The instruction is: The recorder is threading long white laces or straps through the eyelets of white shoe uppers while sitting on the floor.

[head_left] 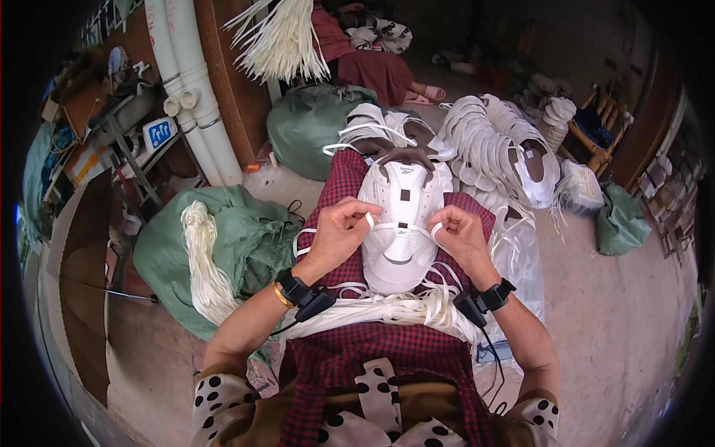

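A white shoe upper (399, 268) with a brown lining lies across my lap, its rounded toe toward me. One white shoelace (417, 228) runs crosswise through the lowest eyelets, and both its ends come out at the sides. My left hand (337, 237) pinches the lace at the upper's left edge. On the opposite edge, my right hand (463, 240) has thumb and fingertips closed on the other side of the lace. Nearer my waist, a thick bundle of loose white laces (387, 311) rests on the checked apron (372, 344).
More white uppers (488, 138) are stacked in rows ahead and to the right. Green sacks (179, 264) stand left, one draped with a lace bundle (202, 249). Pale pipes (197, 97) rise behind it. Another person's foot (426, 94) shows at the back.
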{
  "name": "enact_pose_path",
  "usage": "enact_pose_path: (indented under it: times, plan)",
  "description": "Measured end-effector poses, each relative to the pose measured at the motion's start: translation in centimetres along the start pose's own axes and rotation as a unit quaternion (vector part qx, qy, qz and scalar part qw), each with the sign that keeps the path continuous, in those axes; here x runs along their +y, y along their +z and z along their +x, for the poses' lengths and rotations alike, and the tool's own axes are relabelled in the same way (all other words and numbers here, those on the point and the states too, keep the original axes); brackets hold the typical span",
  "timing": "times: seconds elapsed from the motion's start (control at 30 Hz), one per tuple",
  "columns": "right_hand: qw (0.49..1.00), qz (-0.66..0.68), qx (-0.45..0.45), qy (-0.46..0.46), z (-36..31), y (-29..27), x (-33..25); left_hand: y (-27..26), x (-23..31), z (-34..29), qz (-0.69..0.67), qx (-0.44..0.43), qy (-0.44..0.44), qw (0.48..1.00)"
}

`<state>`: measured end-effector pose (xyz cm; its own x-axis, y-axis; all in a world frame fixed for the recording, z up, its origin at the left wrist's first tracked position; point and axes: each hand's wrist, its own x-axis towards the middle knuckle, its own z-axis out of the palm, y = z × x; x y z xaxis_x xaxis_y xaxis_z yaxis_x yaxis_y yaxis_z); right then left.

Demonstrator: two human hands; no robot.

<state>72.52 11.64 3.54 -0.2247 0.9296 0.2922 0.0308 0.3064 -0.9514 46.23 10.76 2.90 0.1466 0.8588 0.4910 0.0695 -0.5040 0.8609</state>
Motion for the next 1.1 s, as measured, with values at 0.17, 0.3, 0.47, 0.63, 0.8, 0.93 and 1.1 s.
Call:
enact_pose_path:
  times: [0.17, 0.3, 0.47, 0.63, 0.8, 0.93, 1.1]
  plan:
    - [0.999, -0.021, 0.017, -0.017, -0.3, 0.4, 0.3, 0.2, -0.5, -0.8, 0.021, 0.011, 0.003, 1.0]
    - [0.996, -0.077, 0.031, -0.016, -0.6, 1.3, -0.8, 0.4, -0.7, -0.9, -0.034, 0.038, -0.052, 0.997]
    - [0.969, -0.218, 0.053, -0.104, -0.9, 2.5, -2.5, 0.7, -1.0, -0.9, 0.009, 0.041, -0.054, 0.998]
    - [0.931, -0.324, 0.048, -0.16, 0.0, 3.5, -2.9, 1.4, -0.8, -1.1, -0.014, 0.07, -0.016, 0.997]
    - [0.989, -0.141, 0.035, 0.032, 0.4, 3.0, -2.6, 1.6, 0.1, -1.1, 0.05, 0.066, -0.006, 0.997]
    - [0.99, -0.137, 0.032, 0.025, -0.2, 2.7, -2.0, 2.1, 0.5, -1.0, 0.11, 0.083, 0.043, 0.99]
    - [0.995, -0.094, 0.026, 0.031, -0.3, 3.0, -1.6, 2.8, 1.0, -0.5, 0.176, 0.046, 0.072, 0.981]
